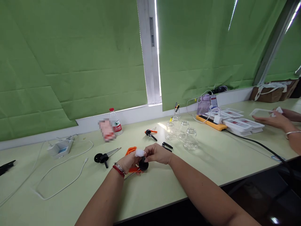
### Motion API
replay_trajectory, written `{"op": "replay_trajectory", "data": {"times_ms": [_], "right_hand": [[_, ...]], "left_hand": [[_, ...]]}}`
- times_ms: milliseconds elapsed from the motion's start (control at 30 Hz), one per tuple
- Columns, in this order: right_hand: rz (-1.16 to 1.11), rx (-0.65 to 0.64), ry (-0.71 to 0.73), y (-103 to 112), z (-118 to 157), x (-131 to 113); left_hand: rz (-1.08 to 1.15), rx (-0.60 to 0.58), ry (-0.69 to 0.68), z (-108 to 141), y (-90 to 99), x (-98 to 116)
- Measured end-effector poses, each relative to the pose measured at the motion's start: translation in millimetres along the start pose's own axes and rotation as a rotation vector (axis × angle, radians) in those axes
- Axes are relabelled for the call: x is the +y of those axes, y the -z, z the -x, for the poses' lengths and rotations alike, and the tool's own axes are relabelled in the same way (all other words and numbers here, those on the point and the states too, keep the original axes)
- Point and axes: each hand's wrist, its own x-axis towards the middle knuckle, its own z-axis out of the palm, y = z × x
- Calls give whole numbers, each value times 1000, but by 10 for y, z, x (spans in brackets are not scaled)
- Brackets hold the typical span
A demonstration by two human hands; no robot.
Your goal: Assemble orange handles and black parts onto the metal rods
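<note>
At the table's near middle, my left hand point(129, 163) is closed around an orange-and-black tool point(143, 164) with a round black disc and a thin metal rod; its exact kind is unclear. My right hand point(155, 153) meets it from the right, its fingers pinched at the tool's black part. A crumpled white wipe point(139, 153) sits at the fingertips, between both hands. To the left lies a black tool with metal prongs point(103, 157). Beyond the hands is another orange-and-black tool point(150, 133). A black clip-like piece point(167, 146) rests just past my right hand.
Several glass jars point(190, 139) stand right of centre. A water bottle point(116, 122) is at the back. White cables point(77, 175) trail on the left. An orange power strip point(210, 122) and stacked white packs point(242, 125) lie right, beside another person's hands point(272, 119).
</note>
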Motion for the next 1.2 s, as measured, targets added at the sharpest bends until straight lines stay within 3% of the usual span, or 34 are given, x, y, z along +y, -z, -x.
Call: {"op": "replay_trajectory", "data": {"times_ms": [1200], "right_hand": [[-5,11,-1,37,-7,57]], "left_hand": [[25,-49,-22,-10,29,-25]]}}
